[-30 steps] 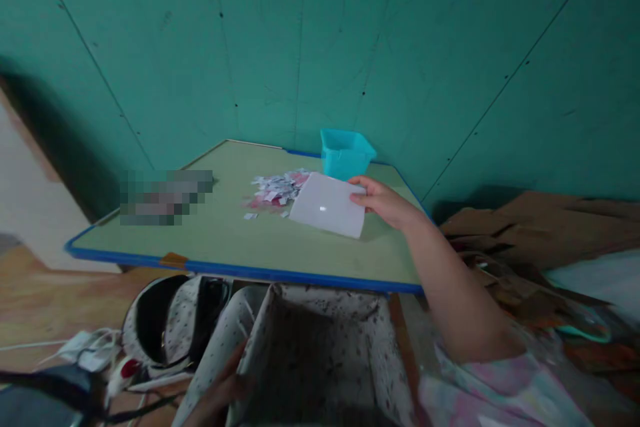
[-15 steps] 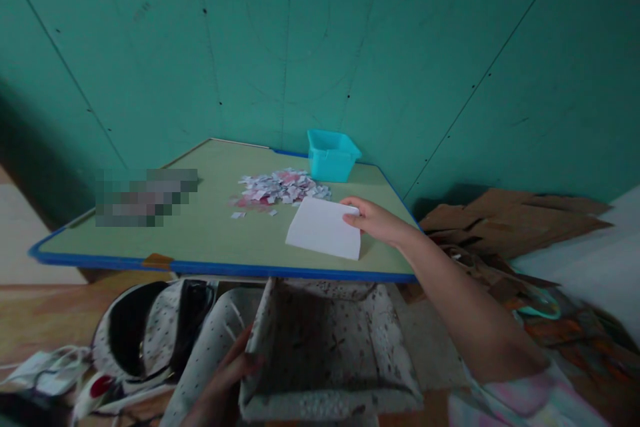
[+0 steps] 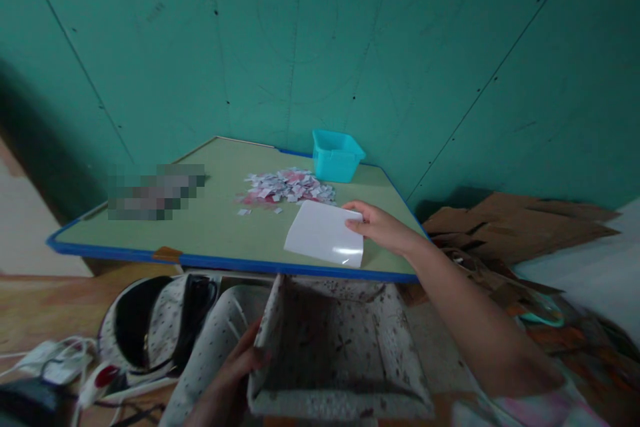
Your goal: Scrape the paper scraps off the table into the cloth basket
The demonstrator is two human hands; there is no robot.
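My right hand [image 3: 367, 220] pinches the right edge of a white glossy sheet [image 3: 320, 237], tilted over the front of the table, with light glinting off its lower right corner. Just beyond it lies a heap of small paper pieces [image 3: 290, 185], white with some pink. A turquoise plastic basket [image 3: 339, 163] stands behind the heap at its right. Below the table edge, my left hand [image 3: 245, 360] is closed around the left side of a fabric-covered storage bin [image 3: 340, 400] with a speckled pattern. The bin's open top faces up under the sheet; no contents can be made out.
The pale green table [image 3: 200, 213] has a blue edge and stands against a green wall [image 3: 320, 33]. A blurred-out item [image 3: 157, 193] lies at its left. Flattened cardboard [image 3: 520, 220] is piled at right. A dotted bag [image 3: 150, 327] and a power strip with cables [image 3: 100, 380] sit at lower left.
The whole view has shifted slightly to the right. The white sheet has tilted a little and now catches a bright reflection. Both hands keep their holds.
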